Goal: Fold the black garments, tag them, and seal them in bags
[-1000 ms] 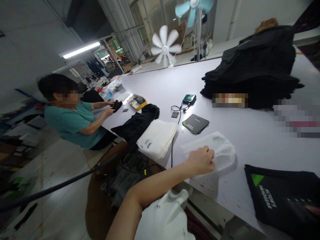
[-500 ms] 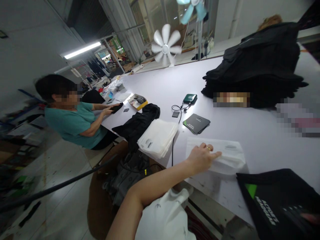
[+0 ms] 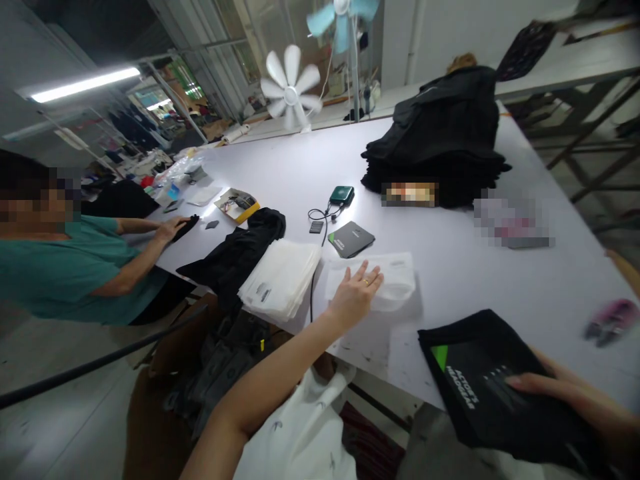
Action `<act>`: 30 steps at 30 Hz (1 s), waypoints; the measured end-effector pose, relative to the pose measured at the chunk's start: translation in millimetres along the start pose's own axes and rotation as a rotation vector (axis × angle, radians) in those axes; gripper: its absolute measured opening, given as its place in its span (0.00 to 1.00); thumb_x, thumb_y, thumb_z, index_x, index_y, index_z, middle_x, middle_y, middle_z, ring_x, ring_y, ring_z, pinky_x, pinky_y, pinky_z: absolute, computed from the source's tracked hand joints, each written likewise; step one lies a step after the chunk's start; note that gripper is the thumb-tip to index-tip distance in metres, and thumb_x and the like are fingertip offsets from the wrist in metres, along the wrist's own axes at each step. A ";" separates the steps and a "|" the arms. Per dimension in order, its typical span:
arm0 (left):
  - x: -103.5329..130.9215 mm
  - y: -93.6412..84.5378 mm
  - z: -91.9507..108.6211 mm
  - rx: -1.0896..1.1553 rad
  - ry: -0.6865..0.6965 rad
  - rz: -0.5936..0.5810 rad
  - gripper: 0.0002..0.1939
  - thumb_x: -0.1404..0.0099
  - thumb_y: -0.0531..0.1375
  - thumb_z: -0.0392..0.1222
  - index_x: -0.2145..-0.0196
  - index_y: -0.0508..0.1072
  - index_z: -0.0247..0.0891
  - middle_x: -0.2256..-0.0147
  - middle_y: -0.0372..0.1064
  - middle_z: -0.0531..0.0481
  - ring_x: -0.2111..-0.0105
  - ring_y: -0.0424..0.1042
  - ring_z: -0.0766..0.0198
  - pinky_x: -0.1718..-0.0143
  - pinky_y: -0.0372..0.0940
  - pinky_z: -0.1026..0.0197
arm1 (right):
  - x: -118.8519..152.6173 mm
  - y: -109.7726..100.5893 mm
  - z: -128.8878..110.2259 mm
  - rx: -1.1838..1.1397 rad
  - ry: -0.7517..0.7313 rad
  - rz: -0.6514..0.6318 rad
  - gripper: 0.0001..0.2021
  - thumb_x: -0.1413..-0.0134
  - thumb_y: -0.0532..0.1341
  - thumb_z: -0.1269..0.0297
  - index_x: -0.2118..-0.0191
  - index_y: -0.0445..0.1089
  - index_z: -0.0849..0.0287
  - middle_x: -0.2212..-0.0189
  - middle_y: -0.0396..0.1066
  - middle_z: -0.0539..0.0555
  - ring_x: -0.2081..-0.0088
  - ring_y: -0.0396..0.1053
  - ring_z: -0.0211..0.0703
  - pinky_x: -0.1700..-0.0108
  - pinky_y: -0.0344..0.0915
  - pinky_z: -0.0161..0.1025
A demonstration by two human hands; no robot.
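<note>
My left hand (image 3: pixel 359 288) lies flat with its fingers spread on a white translucent bag (image 3: pixel 400 283) on the table. In my right hand (image 3: pixel 565 390) is a flat black headgear piece (image 3: pixel 480 373), folded, with a green corner and white lettering on its card. The thumb presses on its face; the other fingers are mostly hidden beneath. It hangs tilted over the table's near edge. Left of my left hand sits a stack of white bags (image 3: pixel 283 277). Beyond it lie dark printed cards (image 3: pixel 351 239) with a green corner.
A tall pile of black garments (image 3: pixel 435 140) stands at the back right. Black cloth (image 3: pixel 250 243) lies left of the bags. A green device (image 3: pixel 342 195) has a cable, and a yellow box (image 3: pixel 237 205) holds small items. A co-worker in a teal shirt (image 3: pixel 65 267) handles black cloth at left.
My view has swung right, so the table's things sit further left. My left hand's fingers have spread flat over the bag. My right hand with the headgear has come more into view.
</note>
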State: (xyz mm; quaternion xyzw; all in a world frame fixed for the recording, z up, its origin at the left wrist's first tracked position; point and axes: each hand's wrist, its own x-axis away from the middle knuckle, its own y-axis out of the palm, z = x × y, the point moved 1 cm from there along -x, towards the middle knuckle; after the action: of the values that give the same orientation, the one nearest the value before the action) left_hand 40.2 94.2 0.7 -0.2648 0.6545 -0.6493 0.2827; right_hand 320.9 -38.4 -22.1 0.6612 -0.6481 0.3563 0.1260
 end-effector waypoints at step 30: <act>-7.4 11.4 24.2 0.862 -0.257 0.007 0.24 0.35 0.45 0.46 0.47 0.61 0.30 0.59 0.69 0.41 0.60 0.67 0.58 0.57 0.60 0.58 | -8.2 76.6 -61.7 -0.695 -0.120 0.048 0.23 0.66 0.60 0.71 0.57 0.62 0.59 0.73 0.71 0.49 0.75 0.67 0.40 0.76 0.64 0.34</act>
State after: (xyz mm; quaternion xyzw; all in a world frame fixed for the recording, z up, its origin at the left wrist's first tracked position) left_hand 62.9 82.7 -10.4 -0.1992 0.2845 -0.8236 0.4483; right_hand 230.2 -3.1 -5.9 0.5829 -0.7523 0.0779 0.2969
